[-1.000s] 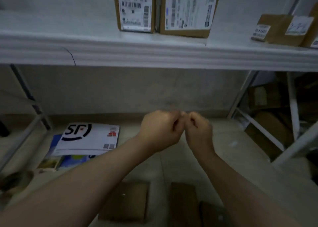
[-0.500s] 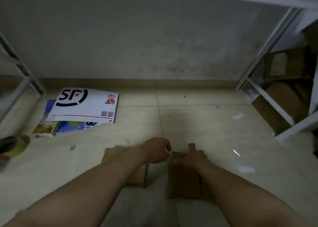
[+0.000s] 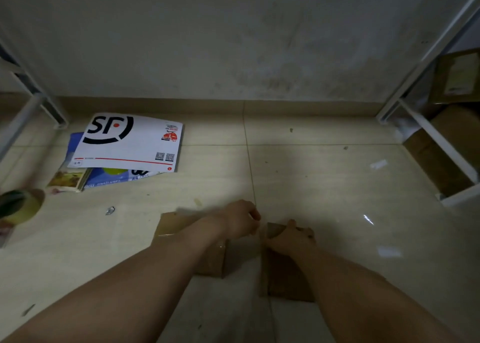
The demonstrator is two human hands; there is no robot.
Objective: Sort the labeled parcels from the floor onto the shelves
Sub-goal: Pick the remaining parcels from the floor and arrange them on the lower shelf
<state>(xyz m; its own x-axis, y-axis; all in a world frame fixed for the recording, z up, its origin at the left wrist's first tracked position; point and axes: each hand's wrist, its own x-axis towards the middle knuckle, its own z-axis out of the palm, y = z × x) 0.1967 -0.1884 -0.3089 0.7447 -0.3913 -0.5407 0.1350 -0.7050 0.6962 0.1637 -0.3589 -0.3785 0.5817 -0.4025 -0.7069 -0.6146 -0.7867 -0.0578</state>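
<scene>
1. Two brown parcels on the tiled floor, side by side, long axes running away from the person
2. Right hand (image 3: 291, 237) sits on the far end of the right parcel (image 3: 281, 272), fingers curled over its edge – nearer hand
3. Left hand (image 3: 240, 222) over the left parcel (image 3: 179, 224), loosely curled; grasp cannot be told
</scene>
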